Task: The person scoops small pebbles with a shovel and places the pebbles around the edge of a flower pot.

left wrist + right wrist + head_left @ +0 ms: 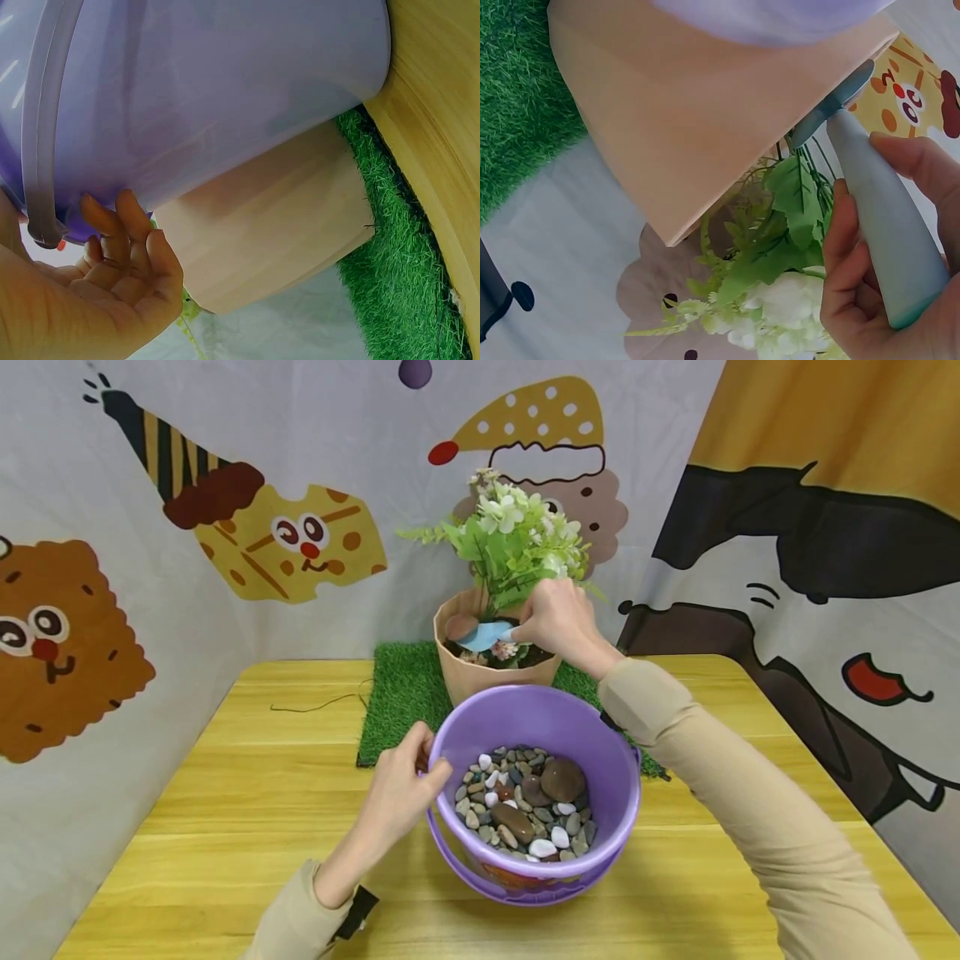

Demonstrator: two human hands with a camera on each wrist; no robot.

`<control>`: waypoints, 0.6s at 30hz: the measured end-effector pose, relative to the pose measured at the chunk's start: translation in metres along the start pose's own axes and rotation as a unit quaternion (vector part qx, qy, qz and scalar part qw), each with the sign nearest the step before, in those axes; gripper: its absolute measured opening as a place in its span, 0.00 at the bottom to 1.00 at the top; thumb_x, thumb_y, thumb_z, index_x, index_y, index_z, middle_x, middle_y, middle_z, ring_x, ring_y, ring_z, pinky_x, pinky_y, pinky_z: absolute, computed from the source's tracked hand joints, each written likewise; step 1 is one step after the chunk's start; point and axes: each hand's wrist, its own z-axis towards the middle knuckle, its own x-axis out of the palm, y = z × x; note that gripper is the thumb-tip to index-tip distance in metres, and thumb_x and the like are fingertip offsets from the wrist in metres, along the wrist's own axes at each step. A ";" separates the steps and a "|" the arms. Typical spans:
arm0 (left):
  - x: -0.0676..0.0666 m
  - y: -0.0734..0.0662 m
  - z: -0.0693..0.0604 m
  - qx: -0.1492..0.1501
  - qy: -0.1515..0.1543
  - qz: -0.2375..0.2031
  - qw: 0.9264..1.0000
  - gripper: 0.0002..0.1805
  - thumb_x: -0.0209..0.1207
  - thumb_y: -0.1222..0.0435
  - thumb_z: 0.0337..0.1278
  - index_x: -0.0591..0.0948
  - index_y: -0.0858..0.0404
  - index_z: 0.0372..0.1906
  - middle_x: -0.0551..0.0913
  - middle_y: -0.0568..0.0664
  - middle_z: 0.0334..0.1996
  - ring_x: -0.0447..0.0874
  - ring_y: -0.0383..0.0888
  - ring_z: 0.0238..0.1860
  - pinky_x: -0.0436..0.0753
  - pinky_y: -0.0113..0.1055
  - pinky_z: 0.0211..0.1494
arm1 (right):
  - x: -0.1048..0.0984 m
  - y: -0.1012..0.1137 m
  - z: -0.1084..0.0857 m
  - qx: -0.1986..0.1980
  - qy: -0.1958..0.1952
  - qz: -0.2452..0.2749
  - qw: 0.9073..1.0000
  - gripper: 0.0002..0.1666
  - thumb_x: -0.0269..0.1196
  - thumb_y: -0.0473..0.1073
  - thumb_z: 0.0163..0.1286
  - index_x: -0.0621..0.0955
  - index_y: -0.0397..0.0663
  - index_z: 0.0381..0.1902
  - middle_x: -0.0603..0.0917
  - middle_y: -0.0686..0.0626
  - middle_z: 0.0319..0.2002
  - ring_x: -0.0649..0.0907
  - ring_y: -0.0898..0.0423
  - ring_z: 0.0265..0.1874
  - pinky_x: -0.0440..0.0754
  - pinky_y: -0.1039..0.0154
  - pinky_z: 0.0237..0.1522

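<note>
My right hand grips the pale handle of a small trowel with a light blue blade. The blade is over the mouth of a beige plant pot, and a round brownish stone shows at its tip. Leafy greenery with white flowers rises from the pot. At the left rim of a purple bucket, my left hand holds on, its thumb over the rim and its fingers curled outside. Mixed pebbles, white, grey and brown, cover the bucket's floor, with larger brown stones among them.
The bucket stands on a wooden table, its handle hanging down in front. Behind it, the pot sits on a green turf mat. A thin dark strand lies left of the mat. Cartoon-printed cloth hangs behind.
</note>
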 end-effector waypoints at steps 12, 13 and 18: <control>0.001 0.001 0.000 -0.003 0.003 -0.001 1.000 0.06 0.55 0.68 0.44 0.70 0.61 0.29 0.79 0.51 0.21 0.76 0.39 0.22 0.78 0.28 0.23 | 0.009 0.015 0.009 0.014 0.014 -0.041 0.999 0.30 0.70 0.44 0.51 0.61 0.52 0.06 0.55 0.55 0.08 0.56 0.60 0.11 0.57 0.66 0.13; 0.001 0.001 0.001 -0.003 0.003 -0.002 1.000 0.06 0.55 0.68 0.44 0.70 0.61 0.29 0.79 0.51 0.21 0.76 0.39 0.22 0.78 0.28 0.23 | 0.009 0.016 0.009 0.015 0.015 -0.049 0.999 0.29 0.70 0.44 0.51 0.61 0.52 0.06 0.55 0.55 0.09 0.56 0.59 0.12 0.57 0.66 0.13; 0.001 0.001 0.001 -0.004 0.004 -0.001 1.000 0.06 0.55 0.68 0.45 0.70 0.61 0.29 0.78 0.50 0.20 0.75 0.39 0.22 0.78 0.28 0.23 | 0.012 0.023 0.012 0.002 0.006 -0.104 0.995 0.29 0.72 0.47 0.49 0.62 0.52 0.09 0.59 0.54 0.11 0.63 0.56 0.14 0.62 0.63 0.14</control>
